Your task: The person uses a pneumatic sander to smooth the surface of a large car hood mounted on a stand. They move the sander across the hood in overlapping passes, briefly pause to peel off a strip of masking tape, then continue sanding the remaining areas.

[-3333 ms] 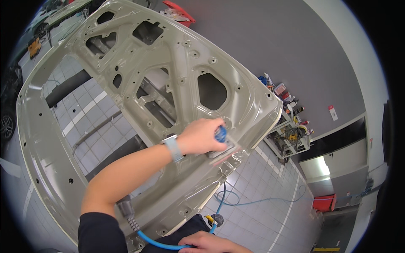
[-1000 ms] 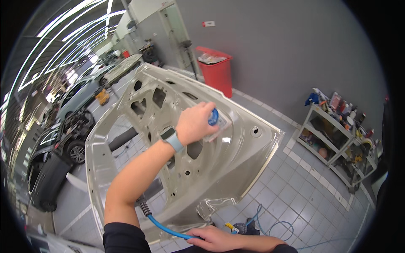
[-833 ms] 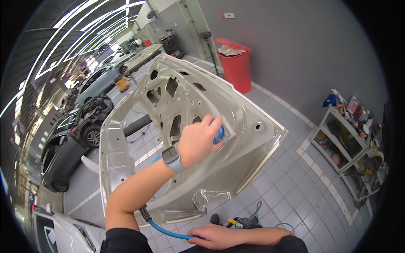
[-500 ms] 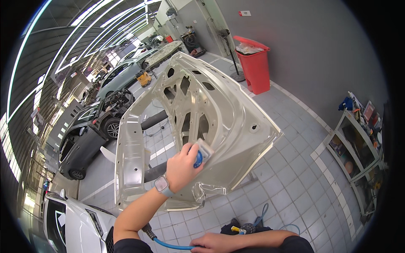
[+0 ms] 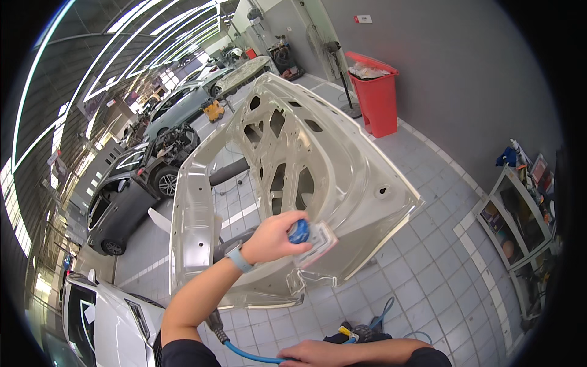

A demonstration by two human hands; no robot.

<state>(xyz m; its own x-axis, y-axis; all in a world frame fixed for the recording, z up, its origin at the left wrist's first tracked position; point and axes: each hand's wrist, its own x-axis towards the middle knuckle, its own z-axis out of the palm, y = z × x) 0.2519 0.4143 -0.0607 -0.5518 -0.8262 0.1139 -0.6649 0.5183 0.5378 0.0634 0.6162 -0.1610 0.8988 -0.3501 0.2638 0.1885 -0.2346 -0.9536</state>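
Presently, item: bare hood panel [image 5: 342, 153], cream, underside up, standing tilted over the tiled floor [image 5: 440, 269]. Left hand [image 5: 275, 235]: grip closed round a blue-topped sander [image 5: 312, 235], its pad pressed flat to the panel's lower edge. Right hand [image 5: 318, 353]: low in frame, fingers curled over the blue hose [image 5: 244, 353]; full closure could not be told. Step judged: sanding the lower rim. Next move would call for even pressure, the pad kept flat, the hose held slack. Nearby: red bin [image 5: 376, 95], parked cars [image 5: 128, 196].

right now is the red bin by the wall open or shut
Open: the red bin has no lid over its top, and pale rubbish shows above its rim.
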